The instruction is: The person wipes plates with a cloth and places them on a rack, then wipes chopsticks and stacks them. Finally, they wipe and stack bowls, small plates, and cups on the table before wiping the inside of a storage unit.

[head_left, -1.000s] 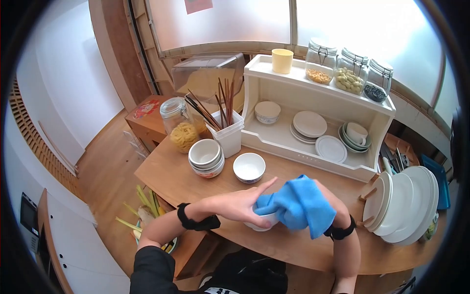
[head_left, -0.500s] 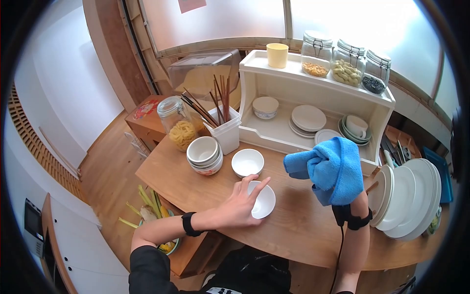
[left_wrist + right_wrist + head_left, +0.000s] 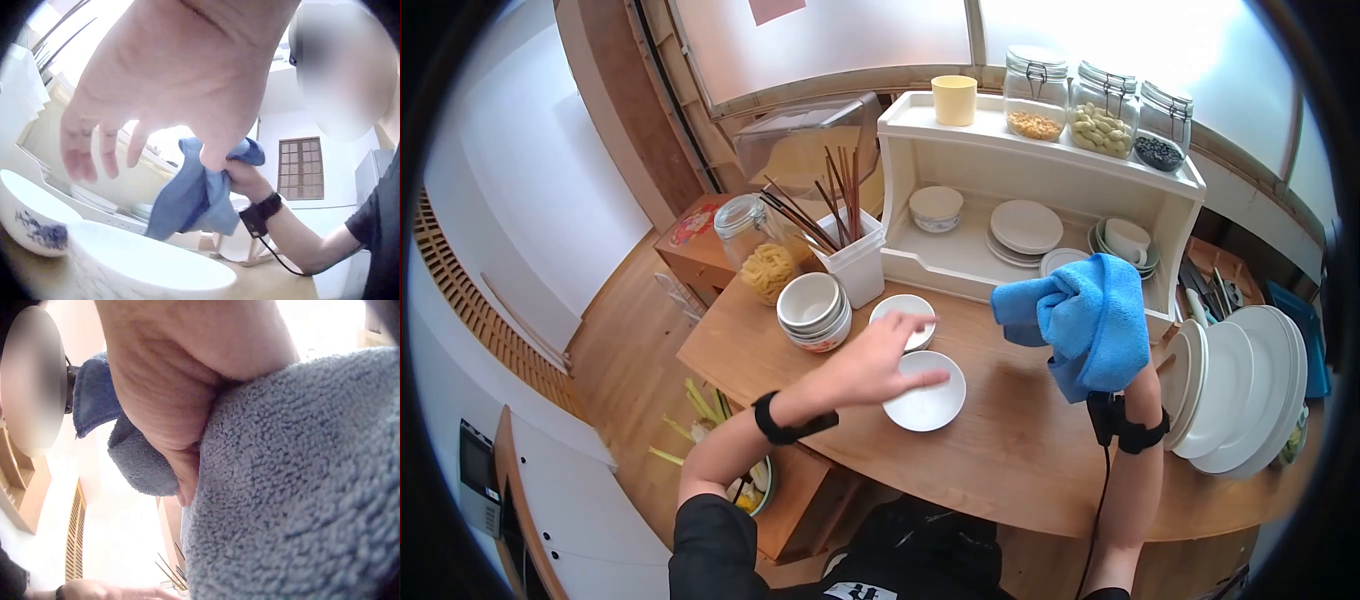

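My left hand [image 3: 870, 368] hovers above a white bowl [image 3: 928, 400] on the table, fingers spread and holding nothing. Just behind that bowl stands another bowl [image 3: 912, 310], partly covered by the fingers in the head view; the left wrist view shows blue decoration on its side [image 3: 39, 230]. Raised over the right part of the table, my right hand [image 3: 169, 419] grips a bunched blue cloth [image 3: 1090, 320]. Most of that hand's fingers are hidden by the folds. A stack of bowls [image 3: 812, 305] sits to the left of the two single bowls.
A white container of chopsticks [image 3: 855, 265] and a jar of pasta [image 3: 762, 262] stand at the back left. Behind is a white shelf [image 3: 940, 275] with bowls, plates and jars. Large plates [image 3: 1250, 390] lean in a rack at the right. A vegetable basin [image 3: 768, 490] is lower left.
My left hand has set the bowl down on the table, let go and lifted off it. My right hand has carried the cloth away from the bowl, to the right and up.
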{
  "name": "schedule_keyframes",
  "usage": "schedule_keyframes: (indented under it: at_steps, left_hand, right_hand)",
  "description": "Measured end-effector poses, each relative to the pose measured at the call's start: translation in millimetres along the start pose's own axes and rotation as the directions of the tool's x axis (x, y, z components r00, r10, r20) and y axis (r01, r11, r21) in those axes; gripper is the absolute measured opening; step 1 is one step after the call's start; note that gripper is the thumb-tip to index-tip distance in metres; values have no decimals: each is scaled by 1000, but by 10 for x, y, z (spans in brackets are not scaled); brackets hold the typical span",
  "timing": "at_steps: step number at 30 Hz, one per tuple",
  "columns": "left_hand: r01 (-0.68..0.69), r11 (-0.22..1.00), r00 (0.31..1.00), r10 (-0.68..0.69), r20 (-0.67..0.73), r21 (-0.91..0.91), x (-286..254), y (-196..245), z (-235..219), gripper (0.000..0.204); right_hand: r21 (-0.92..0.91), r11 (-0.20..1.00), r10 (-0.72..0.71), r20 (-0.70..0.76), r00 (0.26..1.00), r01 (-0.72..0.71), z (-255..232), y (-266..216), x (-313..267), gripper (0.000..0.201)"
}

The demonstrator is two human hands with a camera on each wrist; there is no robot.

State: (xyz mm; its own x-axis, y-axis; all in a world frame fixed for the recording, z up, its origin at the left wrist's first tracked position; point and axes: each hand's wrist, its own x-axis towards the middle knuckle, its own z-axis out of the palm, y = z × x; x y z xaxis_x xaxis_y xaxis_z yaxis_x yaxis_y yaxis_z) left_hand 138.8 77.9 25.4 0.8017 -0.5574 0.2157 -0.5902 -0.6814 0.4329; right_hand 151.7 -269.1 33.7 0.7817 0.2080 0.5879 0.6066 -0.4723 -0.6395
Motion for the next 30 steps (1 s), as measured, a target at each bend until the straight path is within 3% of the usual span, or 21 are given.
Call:
schedule_keyframes:
  at_steps: [2, 5, 8, 11, 14, 20, 23, 26, 27, 30]
  left_hand:
    - [20, 1000, 997, -19, -74, 20, 180, -94, -60, 84]
    - [254, 934, 966, -258, -18, 250, 429, -137, -40, 87]
    - [369, 872, 897, -424, 123, 321, 596, -113, 22, 97]
    - [410, 847, 855, -486, 182, 339, 698, -248, 167, 108]
    - [406, 827, 840, -505, 198, 388, 747, -285, 211, 106]
    - [378, 853, 891, -441, 109, 361, 731, -141, 3, 90]
    - [201, 918, 979, -182, -89, 340, 579, 7, -147, 83]
    - [-31, 964, 998, 43, -41, 265, 374, 263, -353, 80]
    - [-49, 974, 998, 41, 40, 222, 316, 312, -364, 80]
    - [-71, 988, 971, 37, 237, 140, 153, 419, -320, 81]
  right_hand:
    - [-15, 1000, -21, -26, 999, 21, -9, 46, -29, 40]
    - [229, 963, 150, -13, 989, -143, -17, -3, -48, 43]
    - [276, 959, 87, -71, 994, -65, 4, -213, -14, 42]
    - [286, 954, 110, -52, 993, -91, -15, -223, 8, 42]
    - [284, 952, 129, -33, 991, -114, -28, -214, 24, 42]
    - [129, 989, 83, -35, 996, -78, -43, -82, -12, 39]
    - [-19, 1000, 1, -31, 1000, -1, -52, -110, 1, 38]
    - [-184, 980, -72, -3, 997, 71, -49, -98, 44, 38]
    - [-204, 976, -79, 2, 997, 78, -41, -78, 46, 38]
    - [4, 1000, 25, -27, 999, -25, -10, -61, 33, 39]
